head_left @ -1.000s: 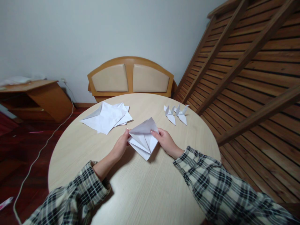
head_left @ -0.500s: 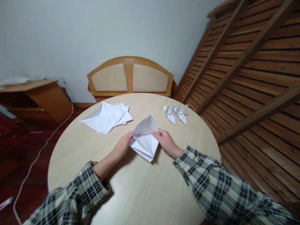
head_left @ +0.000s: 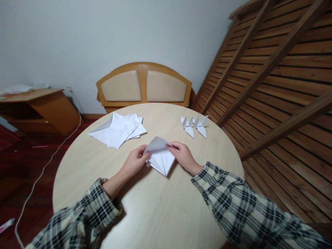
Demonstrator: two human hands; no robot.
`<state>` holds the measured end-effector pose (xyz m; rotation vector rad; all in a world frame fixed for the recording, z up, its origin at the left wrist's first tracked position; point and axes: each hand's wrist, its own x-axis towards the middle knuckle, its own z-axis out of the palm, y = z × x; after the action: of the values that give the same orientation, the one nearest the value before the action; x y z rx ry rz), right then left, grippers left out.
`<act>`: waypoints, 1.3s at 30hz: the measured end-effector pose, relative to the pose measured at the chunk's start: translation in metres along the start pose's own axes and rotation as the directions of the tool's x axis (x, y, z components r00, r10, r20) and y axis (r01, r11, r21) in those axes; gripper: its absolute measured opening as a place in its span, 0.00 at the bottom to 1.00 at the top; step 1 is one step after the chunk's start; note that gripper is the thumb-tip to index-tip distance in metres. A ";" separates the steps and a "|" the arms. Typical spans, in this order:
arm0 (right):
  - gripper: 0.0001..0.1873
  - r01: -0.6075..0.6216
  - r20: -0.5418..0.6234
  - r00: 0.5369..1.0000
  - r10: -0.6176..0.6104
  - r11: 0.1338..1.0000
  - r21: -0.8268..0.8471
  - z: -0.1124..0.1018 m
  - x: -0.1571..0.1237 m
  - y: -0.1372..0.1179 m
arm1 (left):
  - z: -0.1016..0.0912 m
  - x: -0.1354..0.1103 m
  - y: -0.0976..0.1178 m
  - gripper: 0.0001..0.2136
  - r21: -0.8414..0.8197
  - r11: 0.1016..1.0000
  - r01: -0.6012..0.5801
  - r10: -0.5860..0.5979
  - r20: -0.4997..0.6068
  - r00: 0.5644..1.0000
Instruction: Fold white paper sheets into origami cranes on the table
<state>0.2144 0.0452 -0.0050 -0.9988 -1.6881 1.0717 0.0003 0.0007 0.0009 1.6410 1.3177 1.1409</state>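
Observation:
A folded sheet of white paper [head_left: 161,159] is held between my two hands near the middle of the round table. Its upper flap stands raised, and creases run down to a point that faces me. My left hand [head_left: 135,159] pinches the left corner, with the thumb on top and fingers curled behind. On the right corner, my right hand [head_left: 183,156] grips the flap's edge between thumb and fingers. Part of the fingers is hidden behind the paper. Beyond my right hand stand two white paper cranes [head_left: 201,126], side by side.
Several creased white sheets [head_left: 116,129] lie stacked at the table's far left. The round wooden table [head_left: 160,211] reaches toward a padded headboard [head_left: 144,84] by the wall. Wooden slats [head_left: 275,90] lean at the right. A white cable [head_left: 49,162] crosses the floor on the left.
The raised flap has come down lower and toward me, and the paper's near point has shifted slightly left. My left fingers have curled in more. The sheets and cranes stay put.

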 end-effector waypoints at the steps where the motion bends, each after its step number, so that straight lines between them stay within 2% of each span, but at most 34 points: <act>1: 0.13 0.011 -0.003 1.000 -0.011 1.000 0.000 0.000 0.000 0.000 | 0.000 0.000 -0.002 0.09 0.000 1.000 0.005 -0.005 -0.008 1.000; 5: 0.10 0.054 0.017 0.998 -0.054 0.999 0.005 0.001 -0.002 0.002 | 0.000 0.000 -0.004 0.10 0.021 1.000 0.010 -0.009 -0.035 0.999; 15: 0.13 0.104 0.086 0.991 -0.102 0.994 -0.026 0.001 -0.007 -0.008 | -0.002 -0.001 0.002 0.11 0.092 0.996 0.007 0.002 -0.093 0.996; 20: 0.11 0.077 0.082 0.994 -0.076 0.997 0.001 0.002 -0.006 -0.005 | -0.003 0.001 0.003 0.11 0.088 0.996 -0.001 0.010 -0.104 0.995; 23: 0.13 0.019 0.061 0.998 -0.022 0.999 0.050 0.002 -0.004 -0.001 | -0.003 0.003 0.002 0.14 0.021 1.000 0.021 -0.019 -0.089 0.996; 26: 0.19 -0.027 0.052 0.998 0.022 0.995 0.099 0.001 -0.003 0.001 | -0.001 0.005 -0.005 0.21 -0.132 0.982 0.136 -0.151 -0.106 0.983; 28: 0.21 -0.048 0.038 0.998 0.044 0.991 0.125 0.001 -0.002 0.001 | 0.001 0.006 -0.011 0.25 -0.230 0.953 0.195 -0.215 -0.066 0.974; 33: 0.23 -0.093 0.043 0.995 0.087 0.982 0.164 0.001 -0.003 0.000 | 0.005 0.006 -0.020 0.24 -0.281 0.945 0.168 -0.181 -0.023 0.983; 39: 0.24 -0.132 0.068 0.990 0.121 0.972 0.193 0.002 -0.003 0.000 | 0.005 0.002 -0.012 0.20 -0.269 0.954 0.135 -0.140 0.001 0.990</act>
<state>0.2131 0.0415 -0.0061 -0.9656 -1.5428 1.3340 0.0016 0.0051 -0.0113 1.3253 1.2091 1.1947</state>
